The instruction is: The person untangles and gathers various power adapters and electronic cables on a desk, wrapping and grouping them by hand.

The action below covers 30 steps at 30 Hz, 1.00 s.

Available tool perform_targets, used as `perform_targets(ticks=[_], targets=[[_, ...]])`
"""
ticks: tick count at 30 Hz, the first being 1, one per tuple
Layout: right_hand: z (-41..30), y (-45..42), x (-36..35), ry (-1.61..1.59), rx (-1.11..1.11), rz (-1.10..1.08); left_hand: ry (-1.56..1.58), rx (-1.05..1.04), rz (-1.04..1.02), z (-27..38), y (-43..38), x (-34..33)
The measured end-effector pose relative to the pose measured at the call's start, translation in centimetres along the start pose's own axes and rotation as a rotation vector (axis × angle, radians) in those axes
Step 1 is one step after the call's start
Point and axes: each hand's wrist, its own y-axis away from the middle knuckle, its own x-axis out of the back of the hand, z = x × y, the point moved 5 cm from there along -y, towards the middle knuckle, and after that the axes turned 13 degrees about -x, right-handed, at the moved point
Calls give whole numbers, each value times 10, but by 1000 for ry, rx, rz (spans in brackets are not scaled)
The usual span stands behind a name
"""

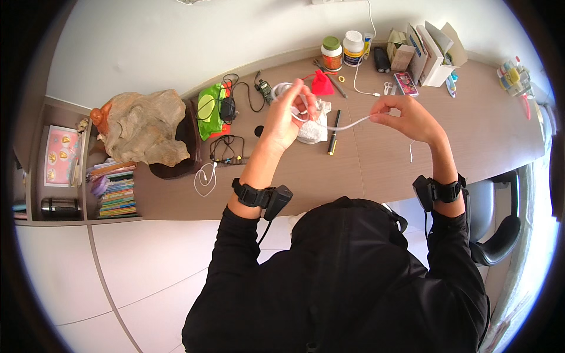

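Note:
A white cable (348, 126) runs in a shallow curve between my two hands above the desk. My left hand (289, 110) holds several loose loops of it, which hang around the fingers. Between finger and thumb, my right hand (404, 117) pinches the same cable farther along. Below the right wrist dangles a thin white cable end (411, 152). Under the left hand lies a crumpled white cloth or pouch (315, 128), partly hidden by the fingers. Just right of it is a black pen (334, 132) with a yellow end.
A red drawstring pouch (322, 84), two supplement jars (332, 54) and upright boxes (428, 53) stand toward the wall. Leftward are black cables (227, 148), a green packet (209, 110), a coiled white cable (205, 178) and a large carved rock-like piece (143, 125). An office chair (494, 220) stands at right.

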Motion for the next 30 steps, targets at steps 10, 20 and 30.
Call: perform_targets(ticks=[10, 20, 30], targets=[[-33, -16, -16, -16, 118, 48, -435, 177, -523, -25, 27, -52], [14, -23, -7, -229, 2, 103, -114, -106, -189, 3, 10, -18], [-7, -40, -32, -187, 251, 155, -116, -46, -497, 4, 26, -55]])
